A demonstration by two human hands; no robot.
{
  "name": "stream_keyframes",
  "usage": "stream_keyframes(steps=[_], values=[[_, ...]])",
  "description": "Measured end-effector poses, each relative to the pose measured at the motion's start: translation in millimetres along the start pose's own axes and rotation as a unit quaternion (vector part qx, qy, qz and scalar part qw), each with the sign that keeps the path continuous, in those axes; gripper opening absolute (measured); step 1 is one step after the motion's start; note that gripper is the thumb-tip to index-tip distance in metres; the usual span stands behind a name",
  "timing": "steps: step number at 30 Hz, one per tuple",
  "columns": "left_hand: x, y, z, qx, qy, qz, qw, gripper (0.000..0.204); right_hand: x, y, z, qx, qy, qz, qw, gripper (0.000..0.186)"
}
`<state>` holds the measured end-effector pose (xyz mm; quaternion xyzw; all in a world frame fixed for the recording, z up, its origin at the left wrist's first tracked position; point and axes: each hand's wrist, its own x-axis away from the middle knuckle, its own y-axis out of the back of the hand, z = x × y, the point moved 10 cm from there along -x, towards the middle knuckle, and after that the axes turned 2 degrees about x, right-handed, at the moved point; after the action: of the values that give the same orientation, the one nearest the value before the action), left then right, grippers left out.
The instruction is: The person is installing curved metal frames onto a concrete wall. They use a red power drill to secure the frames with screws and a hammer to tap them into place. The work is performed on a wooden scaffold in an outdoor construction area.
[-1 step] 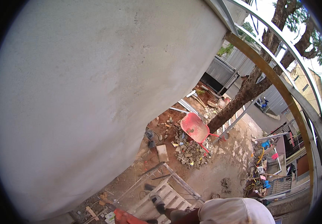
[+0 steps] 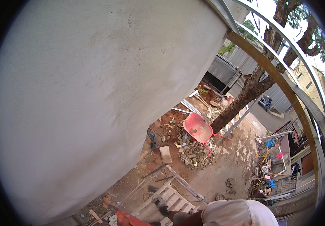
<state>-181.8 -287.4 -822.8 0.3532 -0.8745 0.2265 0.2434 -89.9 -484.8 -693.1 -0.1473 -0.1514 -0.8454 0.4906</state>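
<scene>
Neither of my hands shows clearly in the head view. At the lower edge, a red-orange object (image 2: 129, 218) with a narrower brownish end pokes in; its kind and whatever holds it are cut off. To its right, a leg in a dark shoe (image 2: 160, 204) rests on the light slatted boards (image 2: 175, 199) of a metal-framed scaffold (image 2: 185, 182). Pale cloth (image 2: 238, 213), like a clothed part of a body, fills the lower right. A large grey plastered wall (image 2: 76, 98) takes up the left and middle of the view.
Below, a red wheelbarrow (image 2: 198, 128) stands by a rubble heap (image 2: 192, 152) and a leaning tree trunk (image 2: 238, 103). Assorted tools and clutter (image 2: 266, 171) lie at the right. A curved brown beam (image 2: 279, 77) and pale metal bars (image 2: 271, 24) arch along the upper right.
The view has shifted very slightly. The red-orange object sits a touch lower at the bottom edge; the leg and the pale cloth have hardly moved.
</scene>
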Motion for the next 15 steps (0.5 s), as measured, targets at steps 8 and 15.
stream_keyframes(steps=[8,15], values=[[2,-109,-62,-0.080,0.000,0.084,0.993,0.043,-11,73,22,-0.047,0.044,-0.045,0.997,0.048],[23,-198,-136,-0.146,-0.053,0.160,0.975,0.047,-25,111,63,-0.091,0.105,-0.086,0.987,0.051]])
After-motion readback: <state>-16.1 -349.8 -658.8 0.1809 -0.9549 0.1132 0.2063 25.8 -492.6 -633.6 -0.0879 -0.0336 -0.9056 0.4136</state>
